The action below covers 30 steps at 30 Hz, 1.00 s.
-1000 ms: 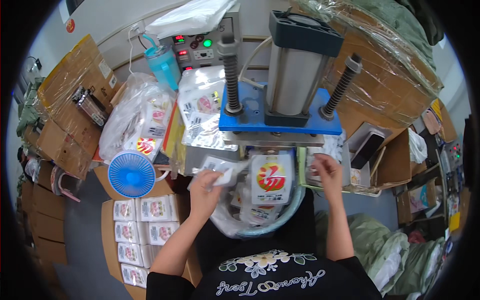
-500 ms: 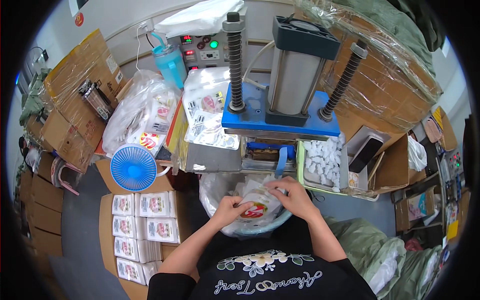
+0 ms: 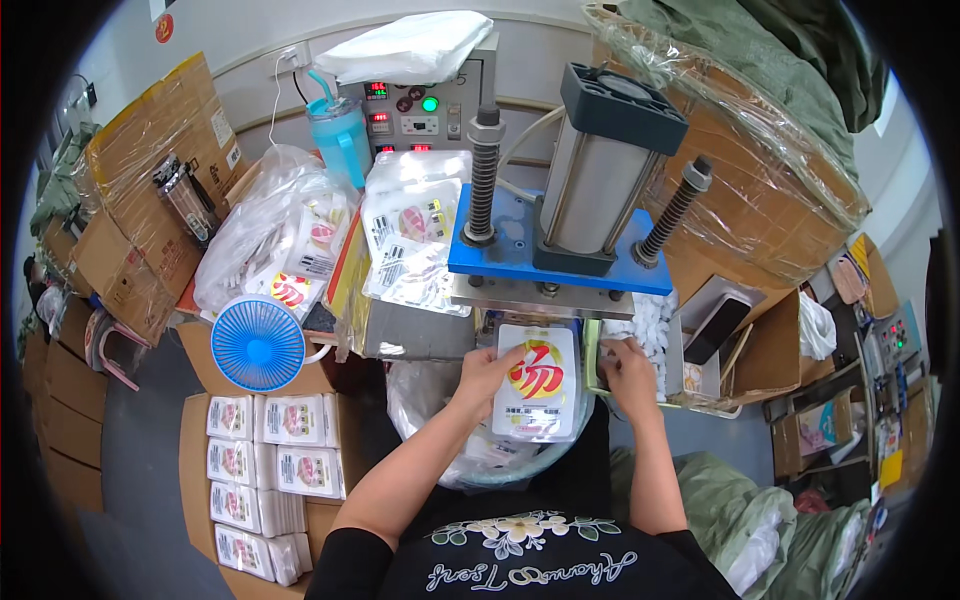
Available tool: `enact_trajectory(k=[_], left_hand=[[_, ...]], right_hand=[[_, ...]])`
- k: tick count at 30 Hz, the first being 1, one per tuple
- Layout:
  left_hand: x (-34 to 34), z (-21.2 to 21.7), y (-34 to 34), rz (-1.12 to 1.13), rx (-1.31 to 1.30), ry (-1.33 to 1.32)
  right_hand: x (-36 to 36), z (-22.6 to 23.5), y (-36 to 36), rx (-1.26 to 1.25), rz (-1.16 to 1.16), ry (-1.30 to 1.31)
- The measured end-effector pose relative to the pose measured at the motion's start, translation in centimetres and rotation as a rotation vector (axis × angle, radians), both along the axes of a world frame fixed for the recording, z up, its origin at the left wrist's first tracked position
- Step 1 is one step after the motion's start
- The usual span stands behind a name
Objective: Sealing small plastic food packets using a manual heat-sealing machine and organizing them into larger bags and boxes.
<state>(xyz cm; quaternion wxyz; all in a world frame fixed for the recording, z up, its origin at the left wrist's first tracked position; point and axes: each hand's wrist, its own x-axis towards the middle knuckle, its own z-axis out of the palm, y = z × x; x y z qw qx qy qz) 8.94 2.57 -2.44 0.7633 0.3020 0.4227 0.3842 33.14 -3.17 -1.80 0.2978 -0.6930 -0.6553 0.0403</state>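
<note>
My left hand (image 3: pixel 482 375) holds the left edge of a white pouch (image 3: pixel 537 385) with a red-and-orange mark, its top pushed under the blue press plate (image 3: pixel 560 260) of the sealing machine (image 3: pixel 610 170). At the pouch's right edge my right hand (image 3: pixel 630 372) grips it, beside a tray of small white sachets (image 3: pixel 645 330). Below the pouch sits a clear plastic bag (image 3: pixel 440 420) with more pouches in it.
A blue desk fan (image 3: pixel 258 345) stands at the left. Rows of filled white pouches lie in a cardboard box (image 3: pixel 195 480) below it. Bags of empty pouches (image 3: pixel 290 250) lean beside the machine. Wrapped cartons (image 3: pixel 760 190) rise at the right; a phone (image 3: pixel 715 330) lies near the tray.
Both hands have come up out of the plastic bag, carrying a pouch. It now stands upright under the press plate.
</note>
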Motion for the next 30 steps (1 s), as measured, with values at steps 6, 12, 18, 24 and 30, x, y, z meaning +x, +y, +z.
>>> enact_trajectory(k=[6, 12, 18, 24, 30], left_hand=[[-6.7, 0.0, 5.8, 0.009, 0.69, 0.82], [-10.5, -2.0, 3.5, 0.044, 1.178, 1.545], [-12.9, -2.1, -1.0, 0.22, 1.152, 1.447], [-8.9, 1.8, -3.6, 0.139, 0.747, 0.653], [-5.5, -2.3, -6.6, 0.005, 0.666, 0.586]], right_hand=[[-0.7, -0.1, 0.3, 0.017, 0.002, 0.12], [2.0, -2.0, 0.3, 0.076, 0.018, 0.579], [2.2, -0.6, -0.1, 0.144, -0.075, 0.667], [-2.3, 1.4, -0.4, 0.085, 0.006, 0.626], [-8.0, 4.3, -1.3, 0.021, 0.231, 0.582]])
